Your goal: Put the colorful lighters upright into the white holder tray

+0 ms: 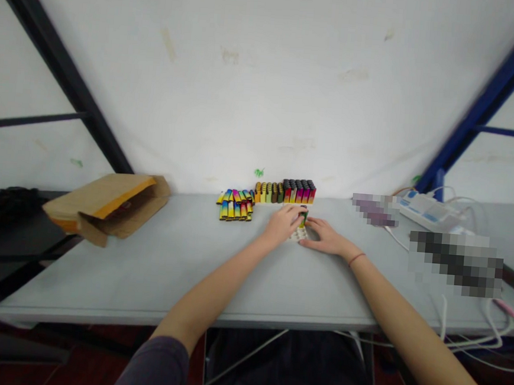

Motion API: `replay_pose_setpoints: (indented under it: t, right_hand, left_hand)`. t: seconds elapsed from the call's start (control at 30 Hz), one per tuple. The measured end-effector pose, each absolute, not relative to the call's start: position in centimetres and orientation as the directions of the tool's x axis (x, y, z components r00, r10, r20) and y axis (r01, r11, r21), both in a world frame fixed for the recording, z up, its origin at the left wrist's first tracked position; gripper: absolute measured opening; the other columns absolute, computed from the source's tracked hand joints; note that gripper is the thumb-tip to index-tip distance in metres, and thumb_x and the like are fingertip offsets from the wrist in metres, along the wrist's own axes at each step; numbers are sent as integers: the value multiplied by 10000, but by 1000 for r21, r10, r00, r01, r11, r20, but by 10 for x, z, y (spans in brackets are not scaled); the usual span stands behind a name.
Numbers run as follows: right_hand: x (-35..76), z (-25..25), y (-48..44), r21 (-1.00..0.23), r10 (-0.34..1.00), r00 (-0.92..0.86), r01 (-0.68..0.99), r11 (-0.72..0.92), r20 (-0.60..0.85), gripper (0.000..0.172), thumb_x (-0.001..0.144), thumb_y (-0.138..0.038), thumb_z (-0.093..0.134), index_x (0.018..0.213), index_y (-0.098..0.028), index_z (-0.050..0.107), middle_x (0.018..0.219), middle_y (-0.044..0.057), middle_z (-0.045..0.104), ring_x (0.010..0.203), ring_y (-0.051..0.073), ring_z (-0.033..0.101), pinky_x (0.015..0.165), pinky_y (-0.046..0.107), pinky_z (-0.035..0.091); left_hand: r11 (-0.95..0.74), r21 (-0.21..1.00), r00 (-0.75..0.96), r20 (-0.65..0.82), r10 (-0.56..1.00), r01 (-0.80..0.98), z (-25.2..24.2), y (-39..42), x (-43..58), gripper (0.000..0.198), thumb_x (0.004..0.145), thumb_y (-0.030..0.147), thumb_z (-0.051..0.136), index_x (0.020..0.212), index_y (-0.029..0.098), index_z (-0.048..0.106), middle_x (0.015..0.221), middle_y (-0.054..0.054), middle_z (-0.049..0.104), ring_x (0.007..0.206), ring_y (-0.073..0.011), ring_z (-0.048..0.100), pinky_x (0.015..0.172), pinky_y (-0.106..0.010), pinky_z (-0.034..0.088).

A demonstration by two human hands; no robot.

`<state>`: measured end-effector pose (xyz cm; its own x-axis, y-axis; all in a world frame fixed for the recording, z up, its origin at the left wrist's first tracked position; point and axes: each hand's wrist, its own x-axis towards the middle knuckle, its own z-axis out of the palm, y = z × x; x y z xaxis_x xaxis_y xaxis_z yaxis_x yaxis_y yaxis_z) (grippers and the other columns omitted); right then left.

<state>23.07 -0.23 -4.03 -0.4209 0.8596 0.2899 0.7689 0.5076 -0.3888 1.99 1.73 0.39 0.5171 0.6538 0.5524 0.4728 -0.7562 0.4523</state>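
Note:
A small white tray [298, 235] with round holes lies on the table between my hands. My left hand [282, 223] is closed around a green and yellow lighter [303, 219], which stands upright over the tray's back part. Whether its base sits in a hole is hidden. From the right side, my right hand [327, 237] grips the tray, its thumb at the front edge and its fingers near the lighter. To the left lie multicoloured lighters [236, 210] in rows. Behind my hands, upright yellow-to-green lighters [269, 193] stand beside black-topped red and purple lighters [299, 191].
An open cardboard box [109, 198] lies at the left end of the grey table [165, 274]. On the right are a power strip [433, 215], a purplish blurred object [373, 210], a dark pixelated object [456, 264] and white cables [490, 329]. A wall [265, 86] rises behind.

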Motion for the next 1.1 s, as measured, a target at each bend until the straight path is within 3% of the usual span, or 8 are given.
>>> replay_pose_setpoints:
  t: [0.13,0.3,0.43,0.83,1.1]
  right_hand:
    - [231,-39,-3,-384,868,-415,780,494,272,751,815,-687,652,1345,-155,618,1463,212,547,1381,414,474,1163,589,363]
    - [231,-37,-3,-374,872,-419,788,488,254,780,827,-697,629,1366,-133,600,1476,222,531,1384,411,472,1178,579,351]
    - [231,-39,-2,-381,876,-410,790,480,253,790,817,-705,633,1362,-134,606,1484,223,523,1386,419,468,1172,595,352]
    - [232,-39,-1,-378,879,-409,794,475,245,791,816,-708,634,1370,-144,600,1483,203,528,1390,395,470,1186,552,355]
    - [231,-38,-3,-381,879,-407,793,475,247,784,820,-703,635,1372,-148,596,1487,207,524,1392,401,466,1181,566,354]
  left_hand:
    - [-678,324,495,491,717,660,14,8,10,369,1000,293,463,1323,238,633,1259,-93,659,1178,-227,600,1044,-363,443]
    - [-278,172,196,382,903,945,24,13,-21,397,989,259,412,1301,190,647,1288,-142,650,1238,-315,533,1030,-463,412]
    - [-42,92,12,305,952,995,29,22,-41,400,952,231,428,1252,147,678,1390,-196,581,1317,-371,450,1031,-510,381]
    - [-23,72,7,210,978,997,31,21,-41,423,951,364,458,1279,207,674,1349,-155,641,1321,-352,459,1076,-522,326]
    - [-41,79,29,148,989,996,33,18,-40,328,902,307,528,1142,209,728,1333,-175,638,1283,-349,503,1046,-504,363]
